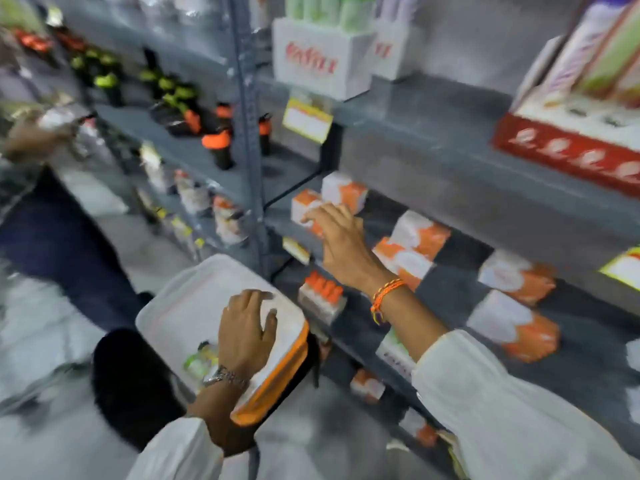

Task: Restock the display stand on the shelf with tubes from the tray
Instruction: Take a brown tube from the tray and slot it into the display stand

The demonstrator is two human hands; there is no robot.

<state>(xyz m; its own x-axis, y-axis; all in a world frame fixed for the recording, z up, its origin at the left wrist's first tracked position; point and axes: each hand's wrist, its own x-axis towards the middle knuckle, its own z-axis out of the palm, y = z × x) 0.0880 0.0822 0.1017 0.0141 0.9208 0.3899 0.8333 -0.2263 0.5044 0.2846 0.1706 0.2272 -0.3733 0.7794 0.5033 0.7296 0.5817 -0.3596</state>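
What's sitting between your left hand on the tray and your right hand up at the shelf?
In the head view, between the left hand on the tray and the right hand, a small pack of orange-capped items stands at the shelf edge.

My white tray (pixel 194 306), rimmed in orange along its near edge, sits tilted in front of the grey shelving, a few green-capped tubes (pixel 201 362) lying at its near end. Up on the top shelf (pixel 433 109) stands the white display stand (pixel 320 60) with red lettering, upright at the shelf's front edge, green tubes (pixel 329 8) rising out of its top. Motion blur softens every detail.
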